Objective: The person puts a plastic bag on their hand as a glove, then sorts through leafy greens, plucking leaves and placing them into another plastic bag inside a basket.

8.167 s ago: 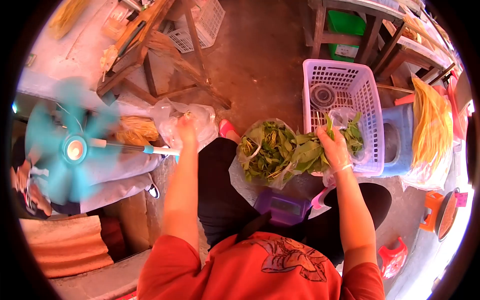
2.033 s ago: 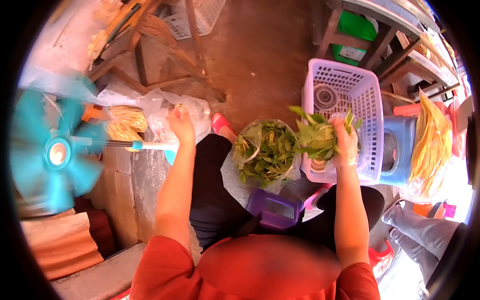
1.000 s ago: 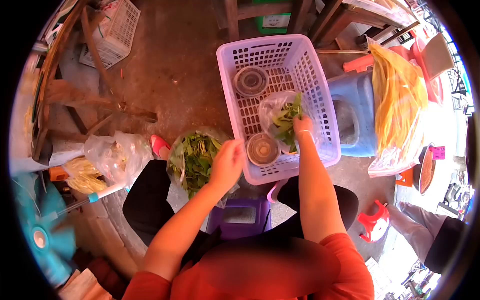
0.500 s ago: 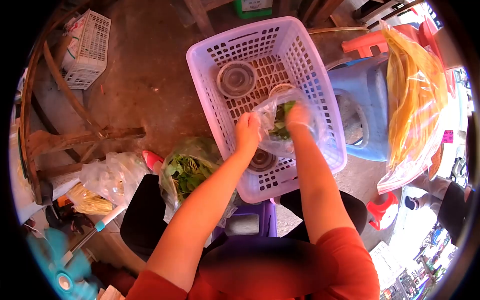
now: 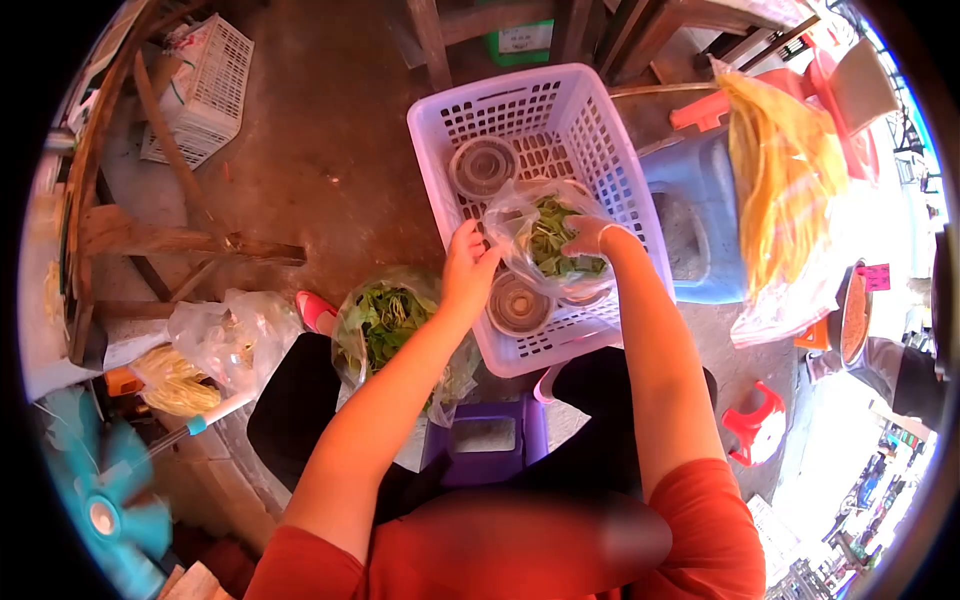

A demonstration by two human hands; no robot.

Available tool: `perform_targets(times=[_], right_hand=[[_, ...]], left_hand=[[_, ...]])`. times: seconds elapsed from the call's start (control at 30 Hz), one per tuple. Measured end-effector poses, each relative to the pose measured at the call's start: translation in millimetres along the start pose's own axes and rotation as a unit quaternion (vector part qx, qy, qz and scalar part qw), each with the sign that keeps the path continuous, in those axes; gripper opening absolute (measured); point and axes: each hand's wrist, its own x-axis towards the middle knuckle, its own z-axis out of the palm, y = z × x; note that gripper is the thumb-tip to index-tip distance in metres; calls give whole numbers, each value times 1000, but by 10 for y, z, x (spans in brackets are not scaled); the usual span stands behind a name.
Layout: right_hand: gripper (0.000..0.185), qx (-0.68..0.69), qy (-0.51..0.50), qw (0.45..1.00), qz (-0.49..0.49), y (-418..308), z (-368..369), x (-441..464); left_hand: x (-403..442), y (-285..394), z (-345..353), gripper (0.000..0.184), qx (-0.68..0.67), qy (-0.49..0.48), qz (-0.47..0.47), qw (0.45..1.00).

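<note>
A clear plastic bag [image 5: 508,222] with leafy greens [image 5: 549,232] inside hangs over the lilac basket [image 5: 457,108]. My left hand [image 5: 468,272] pinches the bag's left edge. At the bag's right side, my right hand [image 5: 597,238] reaches into the opening, its curled fingers on the leaves and partly veiled by plastic. Round clear lidded tubs [image 5: 484,167] stand in the basket, and another tub [image 5: 520,303] sits below the bag. Left of my left forearm, a larger open bag of greens [image 5: 385,318] rests by my leg.
A blue stool [image 5: 715,255] at the right bears a bag of yellow strips [image 5: 785,180]. A purple stool [image 5: 487,440] is below the basket, and a red stool [image 5: 755,425] lies further right. Wooden frames [image 5: 190,240], a white crate [image 5: 208,90] and a turquoise fan [image 5: 105,515] are at the left.
The bag has opened wider, showing more of the greens. My right hand has shifted to the bag's right side and is less blurred. The basket sits smaller in view as my head has moved.
</note>
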Motion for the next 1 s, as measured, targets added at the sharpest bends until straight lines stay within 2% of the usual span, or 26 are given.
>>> perform_targets(times=[0.03,0.1,0.17,0.27,0.3,0.37,0.4,0.43,0.47,0.53,0.57,0.63,0.67,0.73,0.83,0.93,1.0], right_hand=[[73,20,27,999,-14,-19,-17,-140],[63,63,87,993,-38,-69,-34,-374],[53,113,147,981,-61,-138,18,-516],[42,268,273,920,-85,-364,217,-865],[39,321,287,897,-96,-474,343,-990],[33,421,307,845,-117,-695,635,-1238],[26,420,325,830,-170,-785,856,-1361],[25,499,277,800,-186,-914,1096,-1467],[23,573,227,762,-199,-1061,1324,-1598],[21,440,227,849,-186,-1311,1610,-1964],[22,457,149,860,-170,-1426,1695,-2104],[25,416,108,882,-192,-1548,1795,-2216],[26,383,137,891,-204,-1610,1774,-2299],[27,319,195,900,-225,-1775,1682,-2498],[25,317,205,903,-206,-1858,1551,-2623],[25,344,208,888,-225,-1829,1482,-2693],[25,370,218,867,-251,-1858,1478,-2845]], left_hand=[[-169,92,-155,45,-11,-4,39,999],[-502,115,-502,35,-34,-25,53,998],[-861,17,-785,29,-43,11,61,997],[-1278,-501,-1111,31,59,85,51,993],[-1457,-474,-1157,34,141,100,25,985],[-1716,-790,-1236,42,260,22,74,963],[-1866,-948,-1262,42,245,-42,-2,969],[-1981,-1061,-1276,43,224,-106,-75,966],[-2034,-1098,-1284,40,289,-188,-74,936],[-2080,-1097,-1231,34,408,-345,-66,843],[-2112,-1096,-1179,32,414,-340,-39,844],[-2117,-1078,-1095,27,432,-330,15,840],[-2112,-1093,-1067,27,408,-341,26,846],[-2099,-1130,-1043,27,363,-369,48,854],[-2002,-1083,-1013,30,428,-421,45,798],[-2080,-906,-1105,30,425,-299,18,854],[-2006,-812,-1151,29,502,-335,-17,797]])
